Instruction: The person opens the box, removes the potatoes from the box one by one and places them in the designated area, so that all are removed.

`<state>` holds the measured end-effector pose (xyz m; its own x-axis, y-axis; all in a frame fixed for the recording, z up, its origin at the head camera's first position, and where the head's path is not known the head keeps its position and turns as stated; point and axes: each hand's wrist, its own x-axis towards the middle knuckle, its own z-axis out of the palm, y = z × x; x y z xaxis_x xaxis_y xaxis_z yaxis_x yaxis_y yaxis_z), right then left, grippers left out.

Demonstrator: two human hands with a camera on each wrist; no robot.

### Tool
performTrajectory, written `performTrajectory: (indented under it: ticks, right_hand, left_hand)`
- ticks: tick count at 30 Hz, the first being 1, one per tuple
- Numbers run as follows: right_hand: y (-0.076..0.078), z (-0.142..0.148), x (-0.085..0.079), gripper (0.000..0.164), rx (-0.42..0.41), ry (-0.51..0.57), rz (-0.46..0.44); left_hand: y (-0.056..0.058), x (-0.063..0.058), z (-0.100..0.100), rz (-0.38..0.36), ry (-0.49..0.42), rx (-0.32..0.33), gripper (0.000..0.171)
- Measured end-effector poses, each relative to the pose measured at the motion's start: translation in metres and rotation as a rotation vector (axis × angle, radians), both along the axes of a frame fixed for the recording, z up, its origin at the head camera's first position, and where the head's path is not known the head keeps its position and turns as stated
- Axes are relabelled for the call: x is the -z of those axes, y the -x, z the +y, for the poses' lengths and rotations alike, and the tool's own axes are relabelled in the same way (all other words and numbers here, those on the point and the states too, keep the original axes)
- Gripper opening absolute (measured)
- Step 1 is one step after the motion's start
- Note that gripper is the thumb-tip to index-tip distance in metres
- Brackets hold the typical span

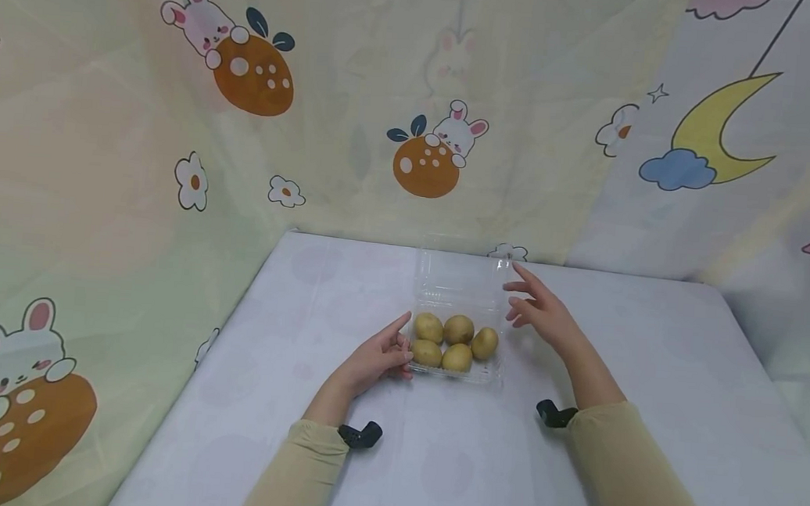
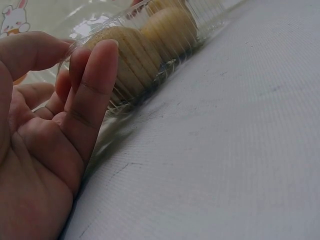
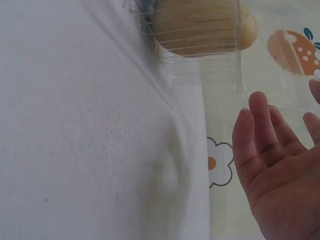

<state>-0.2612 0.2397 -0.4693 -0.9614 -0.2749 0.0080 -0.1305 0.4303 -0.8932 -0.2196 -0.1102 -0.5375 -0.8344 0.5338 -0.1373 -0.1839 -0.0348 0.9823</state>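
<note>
A clear plastic clamshell box (image 1: pixel 490 373) stands on the table with its lid (image 1: pixel 461 276) raised at the back. Several yellow-brown potatoes (image 1: pixel 459 330) lie inside it in two rows. My left hand (image 1: pixel 378 355) is at the box's left side, fingers loosely bent and fingertips right at the wall. In the left wrist view, ribbed plastic covers a potato (image 2: pixel 132 62) just beyond those fingers. My right hand (image 1: pixel 544 310) hovers to the right of the lid with its fingers spread and nothing in them. The right wrist view shows its palm and relaxed fingers below the box's side.
A white cloth (image 1: pixel 285 354) covers the table. Its far edge meets a hanging curtain (image 1: pixel 344 108) printed with rabbits, flowers and a moon. Black wrist mounts (image 1: pixel 360 436) stick out from both sleeves, low over the tabletop.
</note>
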Motion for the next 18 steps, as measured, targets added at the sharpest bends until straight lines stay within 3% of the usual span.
performTrajectory:
  ticks: [10,18]
  right_hand:
    - [0.016,-0.001,0.010,0.069,-0.023,0.089,-0.116]
    - [0.024,-0.002,0.019,0.067,-0.003,0.100,-0.211]
  left_hand:
    - [0.000,0.000,-0.001,0.009,0.001,0.004,0.081]
    - [0.000,0.000,-0.001,0.004,0.003,0.002,0.080]
